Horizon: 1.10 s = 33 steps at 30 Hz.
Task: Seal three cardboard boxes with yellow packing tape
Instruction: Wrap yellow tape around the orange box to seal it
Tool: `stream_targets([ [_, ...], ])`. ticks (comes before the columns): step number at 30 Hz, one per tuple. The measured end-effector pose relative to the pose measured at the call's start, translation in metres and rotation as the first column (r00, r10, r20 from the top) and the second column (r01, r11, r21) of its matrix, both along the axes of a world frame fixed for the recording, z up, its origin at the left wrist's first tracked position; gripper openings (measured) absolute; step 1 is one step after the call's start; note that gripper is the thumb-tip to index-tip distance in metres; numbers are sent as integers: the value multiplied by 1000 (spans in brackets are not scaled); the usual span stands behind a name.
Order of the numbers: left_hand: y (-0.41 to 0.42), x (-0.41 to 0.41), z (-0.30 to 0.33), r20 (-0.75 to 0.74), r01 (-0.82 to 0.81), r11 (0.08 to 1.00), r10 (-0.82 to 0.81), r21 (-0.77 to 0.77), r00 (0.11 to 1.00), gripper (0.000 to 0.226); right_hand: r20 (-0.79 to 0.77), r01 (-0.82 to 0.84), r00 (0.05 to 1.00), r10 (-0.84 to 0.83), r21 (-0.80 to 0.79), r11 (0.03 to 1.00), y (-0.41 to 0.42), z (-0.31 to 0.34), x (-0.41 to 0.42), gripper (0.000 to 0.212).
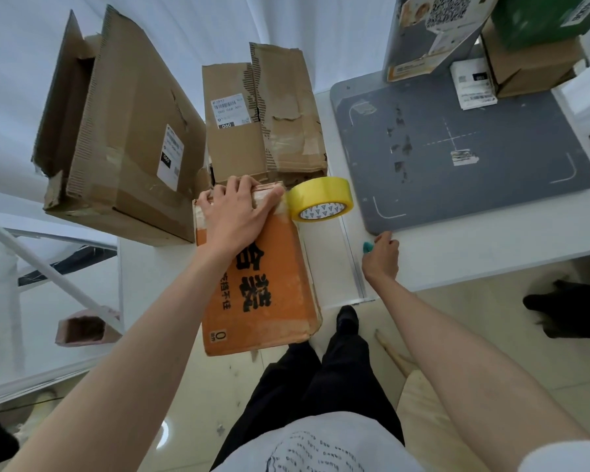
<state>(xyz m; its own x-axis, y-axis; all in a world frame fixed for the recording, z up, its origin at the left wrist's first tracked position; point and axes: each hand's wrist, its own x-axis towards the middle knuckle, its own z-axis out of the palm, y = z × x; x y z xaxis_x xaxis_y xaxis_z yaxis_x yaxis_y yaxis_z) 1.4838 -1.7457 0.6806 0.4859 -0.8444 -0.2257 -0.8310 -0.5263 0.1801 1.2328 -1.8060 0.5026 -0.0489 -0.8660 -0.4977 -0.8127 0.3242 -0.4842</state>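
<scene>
Left hand (235,212) presses flat on the orange box (263,294) beside the yellow tape roll (321,202); right hand (382,253) pinches a teal object (368,247); both brown boxes (263,114) look unsealed.

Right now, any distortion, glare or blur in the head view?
Head view: strong wide-angle bending, table edge and large cardboard box splay outward; soft even light, faint shadows; small floor glare; yellow tape roll and left hand sharp, edges softer.

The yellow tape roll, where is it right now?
In the head view the yellow tape roll stands on edge on the white table, just right of the orange box by the left hand, left of the grey mat.
</scene>
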Motion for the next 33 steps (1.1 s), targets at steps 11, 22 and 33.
stream_targets([
  [11, -3, -2, 18, -149, -53, 999, 52, 1, 987, 53, 653, 358, 734, -186, -140, 923, 32, 118, 45, 11],
  [22, -81, -4, 48, -645, 315, 947, -201, 65, 737, 48, 509, -134, 818, 269, -286, 949, 38, 194, 72, 19],
  [33, -92, 13, 22, -775, 390, 909, -140, 145, 616, 70, 262, -256, 894, 363, -366, 895, 32, 203, 94, 13],
])
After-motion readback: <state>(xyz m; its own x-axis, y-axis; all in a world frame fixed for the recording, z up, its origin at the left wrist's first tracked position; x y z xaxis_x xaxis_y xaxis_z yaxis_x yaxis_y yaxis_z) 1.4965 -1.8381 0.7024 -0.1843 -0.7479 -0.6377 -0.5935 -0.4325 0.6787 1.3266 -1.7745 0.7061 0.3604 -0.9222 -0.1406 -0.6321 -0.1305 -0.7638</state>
